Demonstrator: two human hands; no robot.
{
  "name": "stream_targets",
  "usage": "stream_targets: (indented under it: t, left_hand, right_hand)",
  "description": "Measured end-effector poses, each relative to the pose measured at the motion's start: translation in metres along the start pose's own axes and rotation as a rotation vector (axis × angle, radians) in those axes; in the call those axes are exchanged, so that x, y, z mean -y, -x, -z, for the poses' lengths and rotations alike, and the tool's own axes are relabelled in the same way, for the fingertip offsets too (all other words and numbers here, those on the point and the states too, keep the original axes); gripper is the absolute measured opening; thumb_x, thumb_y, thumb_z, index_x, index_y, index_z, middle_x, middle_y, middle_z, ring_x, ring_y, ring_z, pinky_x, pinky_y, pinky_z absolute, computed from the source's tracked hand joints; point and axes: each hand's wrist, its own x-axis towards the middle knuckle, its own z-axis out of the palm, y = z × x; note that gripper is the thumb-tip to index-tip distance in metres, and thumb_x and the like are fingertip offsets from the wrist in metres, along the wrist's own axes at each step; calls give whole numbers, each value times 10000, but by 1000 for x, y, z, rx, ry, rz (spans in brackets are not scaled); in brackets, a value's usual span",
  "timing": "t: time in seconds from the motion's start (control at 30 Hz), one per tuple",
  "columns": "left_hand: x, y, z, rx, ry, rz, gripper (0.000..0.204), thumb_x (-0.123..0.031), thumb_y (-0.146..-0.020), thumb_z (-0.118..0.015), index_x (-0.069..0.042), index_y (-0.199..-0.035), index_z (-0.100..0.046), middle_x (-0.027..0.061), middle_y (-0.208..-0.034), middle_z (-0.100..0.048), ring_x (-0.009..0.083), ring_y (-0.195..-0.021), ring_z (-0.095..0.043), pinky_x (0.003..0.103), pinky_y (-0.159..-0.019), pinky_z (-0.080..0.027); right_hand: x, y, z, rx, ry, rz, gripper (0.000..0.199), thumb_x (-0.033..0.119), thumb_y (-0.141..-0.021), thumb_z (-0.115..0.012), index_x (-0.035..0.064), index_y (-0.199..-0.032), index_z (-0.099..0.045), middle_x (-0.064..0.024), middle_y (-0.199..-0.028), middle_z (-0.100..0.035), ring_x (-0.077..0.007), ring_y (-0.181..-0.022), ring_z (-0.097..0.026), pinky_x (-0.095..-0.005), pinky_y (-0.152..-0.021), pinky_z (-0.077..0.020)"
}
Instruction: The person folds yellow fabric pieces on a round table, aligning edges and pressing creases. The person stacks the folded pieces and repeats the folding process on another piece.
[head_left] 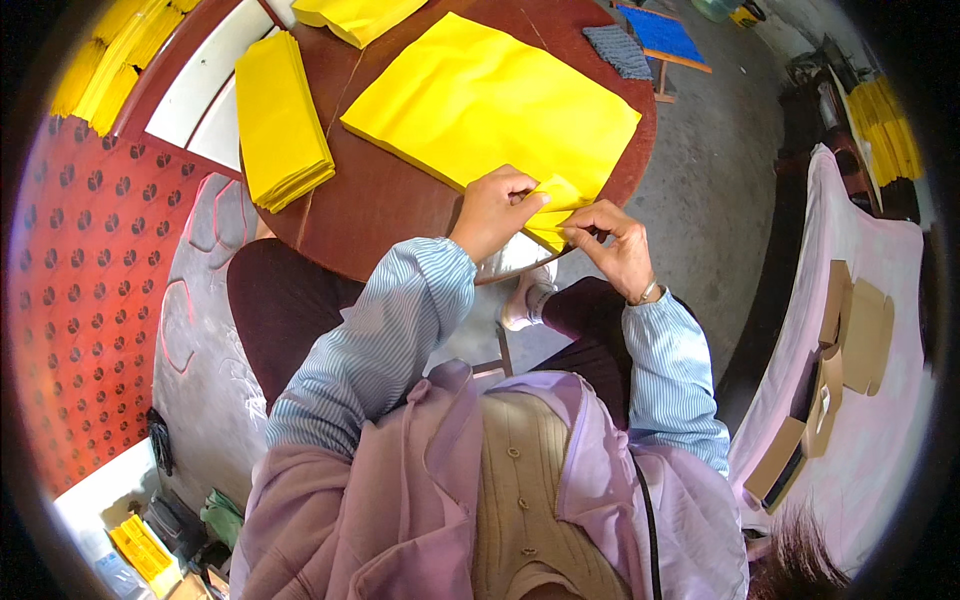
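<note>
A broad stack of thin yellow sheets (490, 95), paper or cloth, lies across the round brown table (380, 215). At its near right corner a yellow flap (556, 205) is folded up. My left hand (492, 212) pinches this flap between thumb and fingers, its wrist over the table's near edge. My right hand (615, 245) is closed too, thumb and forefinger gripping the flap's lower tip just past the edge. The fingertips of both hands are close together, and they partly cover the fold. Blue striped sleeves cover both my forearms.
A neat pile of narrow folded yellow pieces (280, 125) sits at the table's left, with more yellow material (360, 15) at the far edge. A grey cloth (617, 52) lies far right, near a blue-topped stool (665, 35). Opened cardboard boxes (865, 335) rest on a pink-covered surface at right.
</note>
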Motion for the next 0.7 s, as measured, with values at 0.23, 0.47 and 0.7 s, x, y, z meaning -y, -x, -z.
stream_targets:
  t: [0.23, 0.47, 0.7]
  left_hand:
    - [-2, 1, -2, -21, 57, -4, 284, -230, -917, -788, 38, -990, -732, 120, -933, -706, 212, -833, -677, 325, -776, -530]
    - [-2, 2, -2, -25, 67, 3, 279, -224, -919, -789, 39, -992, -730, 113, -922, -702, 199, -826, -672, 321, -770, -530]
    - [2, 0, -4, -25, 65, -9, 269, -209, -918, -783, 45, -1002, -750, 139, -968, -718, 220, -812, -693, 327, -759, -558]
  right_hand:
    - [-2, -3, -5, 7, -107, -168, 84, 66, -906, -777, 14, -971, -767, -53, -894, -737, -118, -774, -667, -274, -702, -526]
    - [4, -4, -6, 3, -39, -127, 150, 10, -921, -750, 10, -1069, -727, -12, -951, -744, -80, -796, -662, -231, -712, -527]
    - [6, -3, -3, 41, -18, -102, 211, -28, -882, -742, 23, -1087, -737, -21, -973, -731, -86, -813, -647, -244, -728, -518]
